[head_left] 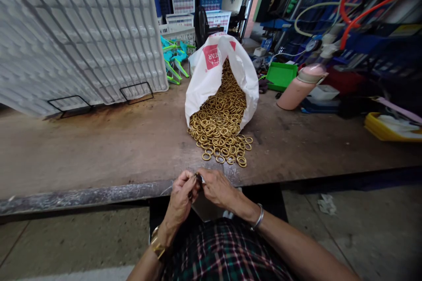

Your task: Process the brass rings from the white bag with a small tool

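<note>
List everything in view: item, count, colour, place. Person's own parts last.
workbench: 1, brown, across frame
rings: uncountable, brass-coloured, spilling from bag
bag: 1, white with red print, bench centre
ribbed panels: count unclear, white, left
wire stands: 2, black, at panels' foot
hanger-like pieces: several, teal and green, behind-left of bag
crates: several, white and blue, back
bottle: 1, pink, right of bag
box: 1, green, behind bottle
tray: 1, yellow, far right
scrap: 1, whitish, floor right
right-rear clutter: uncountable, mixed, blurred
small piece: 1, dark, at fingertips
left hand: 1, bare, bench's front edge
right hand: 1, bare, beside left
</note>
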Motion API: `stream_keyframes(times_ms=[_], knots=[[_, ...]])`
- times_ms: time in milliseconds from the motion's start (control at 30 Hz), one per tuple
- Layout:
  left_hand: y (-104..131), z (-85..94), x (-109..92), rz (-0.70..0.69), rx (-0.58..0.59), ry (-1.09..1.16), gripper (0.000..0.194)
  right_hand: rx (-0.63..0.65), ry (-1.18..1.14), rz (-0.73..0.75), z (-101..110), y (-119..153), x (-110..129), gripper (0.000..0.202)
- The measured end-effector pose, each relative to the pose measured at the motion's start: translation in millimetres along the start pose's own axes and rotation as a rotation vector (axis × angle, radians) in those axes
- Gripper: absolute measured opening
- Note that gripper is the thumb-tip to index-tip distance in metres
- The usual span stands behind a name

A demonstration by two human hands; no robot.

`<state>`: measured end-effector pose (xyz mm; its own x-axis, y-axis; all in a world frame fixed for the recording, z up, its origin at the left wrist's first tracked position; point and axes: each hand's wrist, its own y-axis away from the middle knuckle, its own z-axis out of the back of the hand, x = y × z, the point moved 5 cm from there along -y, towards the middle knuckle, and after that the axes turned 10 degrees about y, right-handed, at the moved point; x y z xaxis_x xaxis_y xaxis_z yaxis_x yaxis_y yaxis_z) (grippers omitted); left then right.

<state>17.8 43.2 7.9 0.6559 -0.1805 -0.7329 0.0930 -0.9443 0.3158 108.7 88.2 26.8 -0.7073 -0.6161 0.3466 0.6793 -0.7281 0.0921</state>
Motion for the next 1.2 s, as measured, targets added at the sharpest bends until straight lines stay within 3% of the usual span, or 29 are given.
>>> stream_keyframes(times_ms=[767, 1200], knots=[[0, 6.4, 3, -0.062, -0.046, -0.03, 0.033, 0.094, 0.101, -0.114, 10, 3, 12, 0.025], [5, 11.8, 4, -0.033, -0.116, -0.008, 0.036, 0.096, 0.096, -0.049, -8, -1, 10, 0.024]])
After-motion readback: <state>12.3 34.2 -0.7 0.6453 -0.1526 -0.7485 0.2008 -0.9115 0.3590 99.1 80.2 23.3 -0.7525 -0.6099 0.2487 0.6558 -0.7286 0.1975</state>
